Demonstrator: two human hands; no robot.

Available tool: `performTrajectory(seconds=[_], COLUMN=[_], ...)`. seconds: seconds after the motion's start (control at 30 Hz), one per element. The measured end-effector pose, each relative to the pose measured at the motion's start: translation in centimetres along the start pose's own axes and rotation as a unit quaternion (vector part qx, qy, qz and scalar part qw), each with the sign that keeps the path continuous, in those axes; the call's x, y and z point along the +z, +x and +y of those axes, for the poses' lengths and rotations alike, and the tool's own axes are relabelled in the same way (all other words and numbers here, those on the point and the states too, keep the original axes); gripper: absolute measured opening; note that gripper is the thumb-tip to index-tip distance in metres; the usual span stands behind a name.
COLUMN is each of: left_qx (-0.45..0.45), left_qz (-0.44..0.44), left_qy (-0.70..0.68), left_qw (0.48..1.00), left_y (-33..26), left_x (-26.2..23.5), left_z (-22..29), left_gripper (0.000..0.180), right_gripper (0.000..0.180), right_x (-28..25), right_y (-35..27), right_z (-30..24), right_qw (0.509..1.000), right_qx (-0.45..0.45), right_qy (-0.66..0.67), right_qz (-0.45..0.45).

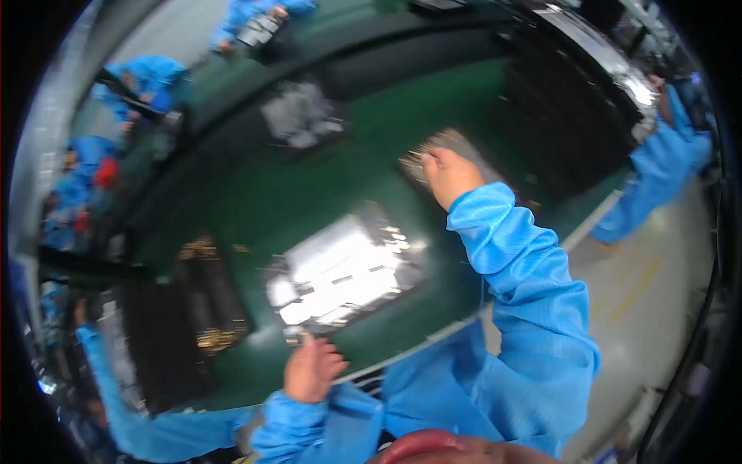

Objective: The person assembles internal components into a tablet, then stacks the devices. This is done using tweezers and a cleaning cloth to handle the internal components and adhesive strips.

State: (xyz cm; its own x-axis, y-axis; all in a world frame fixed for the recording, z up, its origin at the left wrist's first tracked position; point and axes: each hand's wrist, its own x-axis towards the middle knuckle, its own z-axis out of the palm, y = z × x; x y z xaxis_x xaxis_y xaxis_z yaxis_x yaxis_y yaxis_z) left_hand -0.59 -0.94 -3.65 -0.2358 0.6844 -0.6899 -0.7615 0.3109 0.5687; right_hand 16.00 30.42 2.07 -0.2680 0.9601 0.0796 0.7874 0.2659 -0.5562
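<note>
My left hand (313,370) is at the near edge of a flat dark panel (410,271) that carries bright, mirror-like plates (332,263) and small gold-coloured pieces along its sides. Its fingers are loosely bent and apart, with the tips close to the panel's near corner. My right hand (452,176) reaches farther out to the right, over a second dark panel (475,153) with gold-coloured pieces (417,158) on its left side. The thumb and fingers of that hand are closed together at those pieces. Whatever is between them is too small and blurred to make out.
Stacks of dark panels stand at left (158,340) and right (568,116) on the green table (232,178). A third panel (212,294) with gold pieces leans by the left stack. Silvery parts (301,116) lie at the far side. People in blue sleeves (657,170) surround the table.
</note>
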Motion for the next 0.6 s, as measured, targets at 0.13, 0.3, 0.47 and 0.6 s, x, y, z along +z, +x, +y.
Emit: performTrajectory(seconds=[0.13,0.3,0.47,0.6], left_qx=[0.019,0.017,0.034,0.028], left_qz=[0.097,-0.026,-0.023,-0.030], left_qy=[0.173,0.366,0.389,0.403], left_qw=[0.980,0.930,0.920,0.914], left_y=[-1.3,-0.3,-0.2,-0.4], left_x=[3.5,6.4,7.0,7.4], left_z=[1.5,2.2,2.0,1.9], left_gripper=[0.039,0.039,0.037,0.037], right_gripper=[0.037,0.031,0.024,0.025], right_x=[-5.2,-3.8,-2.9,-4.3], right_y=[-4.4,-9.2,-9.9,-10.3], right_z=[4.7,8.5,9.4,9.2], right_qw=[0.987,0.981,0.997,0.997], right_qx=[0.027,0.037,0.030,0.042], right_qy=[-0.116,-0.175,-0.072,-0.063], right_qz=[-0.109,-0.081,-0.004,0.014])
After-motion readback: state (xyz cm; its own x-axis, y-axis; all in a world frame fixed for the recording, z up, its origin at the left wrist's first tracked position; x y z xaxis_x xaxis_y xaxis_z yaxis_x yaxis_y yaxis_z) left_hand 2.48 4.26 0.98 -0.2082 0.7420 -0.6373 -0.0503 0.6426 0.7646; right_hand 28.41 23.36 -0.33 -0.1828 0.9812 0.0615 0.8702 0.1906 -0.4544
